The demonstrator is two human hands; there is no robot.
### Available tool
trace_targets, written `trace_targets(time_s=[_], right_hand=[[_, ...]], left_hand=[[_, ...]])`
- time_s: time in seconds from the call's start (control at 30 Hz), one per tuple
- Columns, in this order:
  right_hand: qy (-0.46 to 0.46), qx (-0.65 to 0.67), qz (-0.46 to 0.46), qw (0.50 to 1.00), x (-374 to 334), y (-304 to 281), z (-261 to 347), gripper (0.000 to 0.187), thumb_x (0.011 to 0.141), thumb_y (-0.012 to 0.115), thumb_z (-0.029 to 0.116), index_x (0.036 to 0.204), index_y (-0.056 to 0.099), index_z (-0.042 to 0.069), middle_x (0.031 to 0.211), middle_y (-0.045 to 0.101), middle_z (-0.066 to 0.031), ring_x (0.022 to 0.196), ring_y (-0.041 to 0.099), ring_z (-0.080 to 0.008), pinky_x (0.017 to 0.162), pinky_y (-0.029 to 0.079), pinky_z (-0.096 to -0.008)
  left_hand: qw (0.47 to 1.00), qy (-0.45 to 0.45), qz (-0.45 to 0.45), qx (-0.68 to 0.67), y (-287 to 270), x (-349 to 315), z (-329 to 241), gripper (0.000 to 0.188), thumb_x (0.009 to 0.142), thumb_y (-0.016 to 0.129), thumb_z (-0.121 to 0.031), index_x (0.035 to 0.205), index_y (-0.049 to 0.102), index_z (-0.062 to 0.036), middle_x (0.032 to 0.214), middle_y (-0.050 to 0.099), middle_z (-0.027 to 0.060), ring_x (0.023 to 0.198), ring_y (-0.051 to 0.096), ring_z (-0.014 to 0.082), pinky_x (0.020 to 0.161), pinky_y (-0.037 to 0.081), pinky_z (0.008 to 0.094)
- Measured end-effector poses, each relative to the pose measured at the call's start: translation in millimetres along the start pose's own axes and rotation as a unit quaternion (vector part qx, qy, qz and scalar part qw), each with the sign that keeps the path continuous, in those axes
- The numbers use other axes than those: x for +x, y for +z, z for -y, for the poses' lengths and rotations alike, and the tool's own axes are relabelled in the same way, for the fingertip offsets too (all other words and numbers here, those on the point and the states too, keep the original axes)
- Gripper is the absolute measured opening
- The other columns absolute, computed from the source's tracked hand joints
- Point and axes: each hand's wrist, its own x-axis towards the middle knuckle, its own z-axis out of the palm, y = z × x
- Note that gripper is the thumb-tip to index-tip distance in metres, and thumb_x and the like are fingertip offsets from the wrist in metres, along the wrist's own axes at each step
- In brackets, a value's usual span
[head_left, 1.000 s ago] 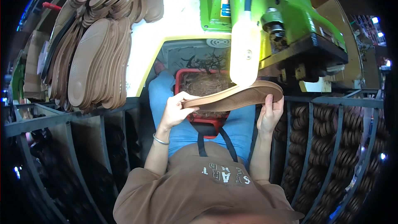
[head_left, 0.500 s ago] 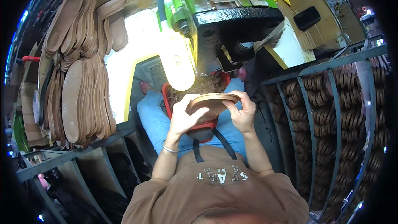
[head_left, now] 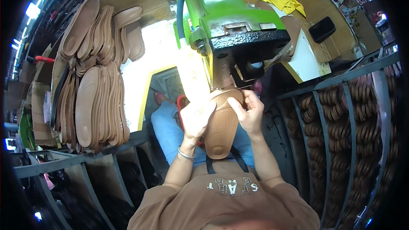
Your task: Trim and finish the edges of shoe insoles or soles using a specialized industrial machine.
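Hands (head_left: 197,117) (head_left: 249,113) gripping brown sole (head_left: 221,123), green machine (head_left: 230,21), seemingly cluttered workshop

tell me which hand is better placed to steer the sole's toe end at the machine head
Right, probably. The right hand has its fingers on the brown sole at the end under the green machine; the left hand grips its side edge lower down.

2 small rectangular metal plates (head_left: 248,27) sit on the green machine's (head_left: 221,0) head; brown cardboard boxes (head_left: 36,102) stand far left.
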Motion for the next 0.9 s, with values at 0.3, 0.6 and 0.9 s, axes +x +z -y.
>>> trace_targets(time_s=[0.3, 0.6, 0.9], right_hand=[[-0.007, 0.008, 0.069, 0.998, -9, 10, -17, 0.022, 0.079, 0.07, 0.005, 0.097, 0.059, -0.003, 0.088, 0.067, -0.0088, 0.08, 0.062, -0.0097, 0.07, 0.049, -0.0227], [0.026, -0.155, 0.16, 0.975, -83, -41, -80, 0.03, 0.074, 0.073, 0.012, 0.098, 0.064, -0.003, 0.088, 0.068, -0.0114, 0.079, 0.065, -0.015, 0.069, 0.049, -0.0275], [0.114, -0.164, 0.103, 0.974, -105, -65, -122, 0.046, 0.073, 0.072, 0.007, 0.114, 0.055, 0.0, 0.098, 0.067, -0.0122, 0.086, 0.065, -0.0194, 0.071, 0.05, -0.0289]], left_hand=[[0.998, 0.009, -0.034, -0.044, -17, -12, 11, 0.019, 0.079, 0.068, -0.002, 0.096, 0.064, 0.0054, 0.087, 0.068, 0.009, 0.079, 0.063, 0.0115, 0.072, 0.05, 0.0237], [0.994, 0.054, 0.094, 0.01, 8, 6, 20, 0.021, 0.076, 0.069, 0.001, 0.096, 0.064, 0.004, 0.088, 0.066, 0.0091, 0.08, 0.061, 0.0121, 0.075, 0.049, 0.025], [0.972, 0.181, 0.146, 0.017, 19, 0, 15, 0.024, 0.074, 0.069, 0.002, 0.097, 0.064, 0.0041, 0.084, 0.067, 0.0131, 0.075, 0.065, 0.0185, 0.068, 0.052, 0.0271]])
